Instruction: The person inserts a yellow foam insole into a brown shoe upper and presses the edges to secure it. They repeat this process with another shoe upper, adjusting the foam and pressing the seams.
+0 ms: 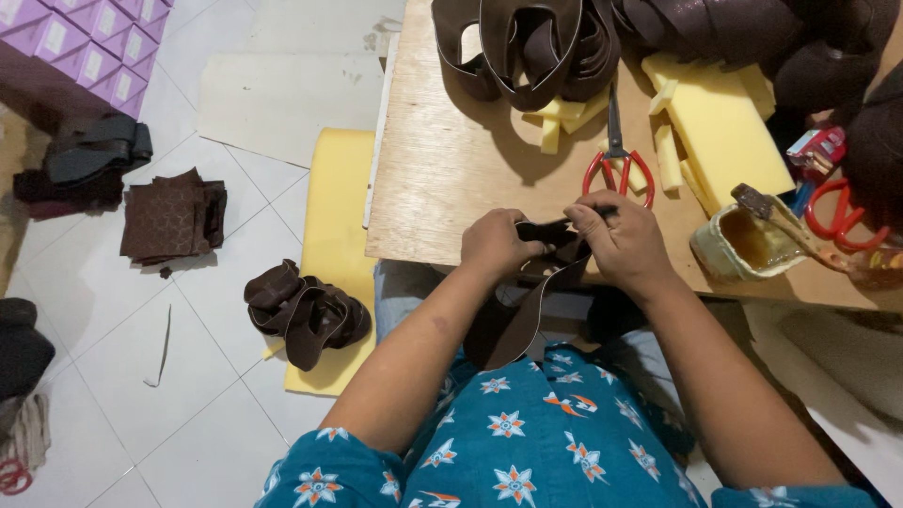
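Both the left hand and right hand pinch a brown strap at the plywood table edge.

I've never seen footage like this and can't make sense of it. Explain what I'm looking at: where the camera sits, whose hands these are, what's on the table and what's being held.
There is no machine here. The single picture comes from a camera worn on a person's head, looking down at their own arms and lap. The left hand and right hand together grip a dark brown strap at the edge of a plywood table; its loop hangs toward the lap. On the table lie red-handled scissors, yellow foam pieces, a pile of brown straps and a yellowish pot with a brush in it. On the tiled floor to the left sit more brown pieces on a yellow foam sheet.
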{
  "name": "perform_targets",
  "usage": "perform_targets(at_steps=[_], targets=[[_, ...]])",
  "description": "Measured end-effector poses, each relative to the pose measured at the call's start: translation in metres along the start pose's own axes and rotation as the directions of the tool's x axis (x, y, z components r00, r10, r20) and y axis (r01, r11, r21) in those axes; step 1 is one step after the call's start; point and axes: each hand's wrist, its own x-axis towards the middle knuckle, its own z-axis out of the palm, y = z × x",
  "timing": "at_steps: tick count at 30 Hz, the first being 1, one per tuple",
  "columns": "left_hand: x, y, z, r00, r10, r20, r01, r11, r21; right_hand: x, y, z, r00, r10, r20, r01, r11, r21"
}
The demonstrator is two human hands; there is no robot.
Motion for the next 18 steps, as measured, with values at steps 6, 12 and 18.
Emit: perform_targets(at_steps=[6,12,18], targets=[[0.001,0.001,0.000,1.000,-0.009,0.013,0.009,1.000,-0.016,-0.005,-0.005,-0.001,0.988,-0.139,-0.062,0.143,0.989,0.050],[0.001,0.003,-0.003,0.999,-0.038,0.035,0.038,0.999,0.011,-0.011,-0.008,0.000,0.994,-0.099,-0.045,0.099,0.995,-0.002],[0.002,0.001,0.000,0.999,-0.017,0.029,0.018,0.999,-0.038,-0.009,-0.004,0.001,0.991,-0.130,-0.012,0.129,0.991,-0.026]])
